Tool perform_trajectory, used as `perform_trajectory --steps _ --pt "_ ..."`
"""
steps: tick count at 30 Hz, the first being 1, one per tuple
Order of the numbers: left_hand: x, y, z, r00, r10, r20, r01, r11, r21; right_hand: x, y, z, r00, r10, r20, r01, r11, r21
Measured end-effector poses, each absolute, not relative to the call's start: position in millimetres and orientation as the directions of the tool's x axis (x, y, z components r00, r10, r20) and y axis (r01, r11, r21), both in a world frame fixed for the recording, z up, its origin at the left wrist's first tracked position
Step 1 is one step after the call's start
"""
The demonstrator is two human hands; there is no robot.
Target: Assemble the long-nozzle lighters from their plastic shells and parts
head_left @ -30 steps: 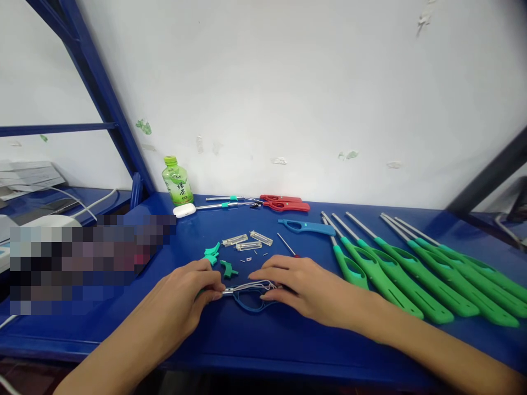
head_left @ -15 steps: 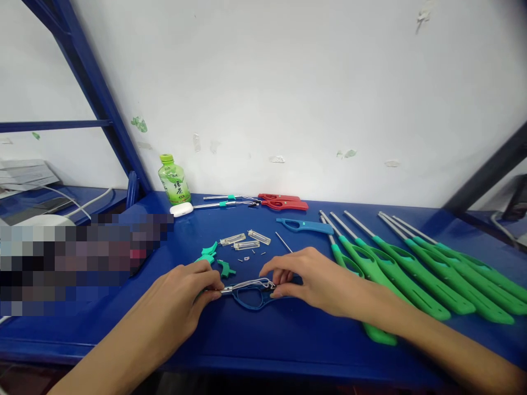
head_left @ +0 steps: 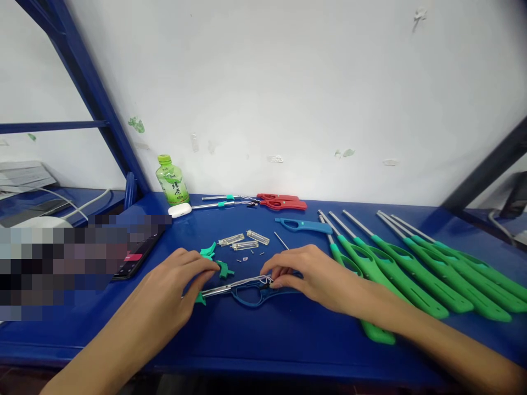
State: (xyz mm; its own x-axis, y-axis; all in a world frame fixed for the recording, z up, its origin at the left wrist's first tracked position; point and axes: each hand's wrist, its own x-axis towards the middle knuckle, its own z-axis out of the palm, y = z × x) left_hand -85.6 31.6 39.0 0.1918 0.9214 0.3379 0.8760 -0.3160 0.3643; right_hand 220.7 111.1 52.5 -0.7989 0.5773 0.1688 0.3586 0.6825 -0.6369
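Observation:
My left hand (head_left: 183, 282) has its thumb and forefinger together at the left end of a small green trigger (head_left: 225, 270) lying on the table. Under that hand runs a metal lighter tube (head_left: 218, 291) with a green collar, partly hidden by the fingers. Wires (head_left: 265, 278) lead from the tube to my right hand (head_left: 294, 271), which pinches their end over the blue lighter handle half (head_left: 249, 296). A dark bit shows beneath my right fingertips, and the handle's right end is covered by the hand.
Several finished-looking green lighters (head_left: 411, 280) lie at the right. Clear fuel tanks (head_left: 246, 245), tiny metal parts (head_left: 245, 259) and a thin rod (head_left: 281, 240) are ahead. Further back are a blue handle half (head_left: 304, 225), red handles (head_left: 284, 204), a white case (head_left: 180, 210) and a green bottle (head_left: 172, 184).
My left hand has let go of the metal tube and shifted slightly up and left to the green trigger. My right hand stays on the wires at the blue handle.

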Motion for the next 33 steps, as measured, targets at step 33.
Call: perform_trajectory --steps 33 --pt "-33 29 43 0.425 0.722 0.546 0.823 -0.56 0.099 228 106 42 -0.788 0.564 0.247 0.355 0.743 -0.567"
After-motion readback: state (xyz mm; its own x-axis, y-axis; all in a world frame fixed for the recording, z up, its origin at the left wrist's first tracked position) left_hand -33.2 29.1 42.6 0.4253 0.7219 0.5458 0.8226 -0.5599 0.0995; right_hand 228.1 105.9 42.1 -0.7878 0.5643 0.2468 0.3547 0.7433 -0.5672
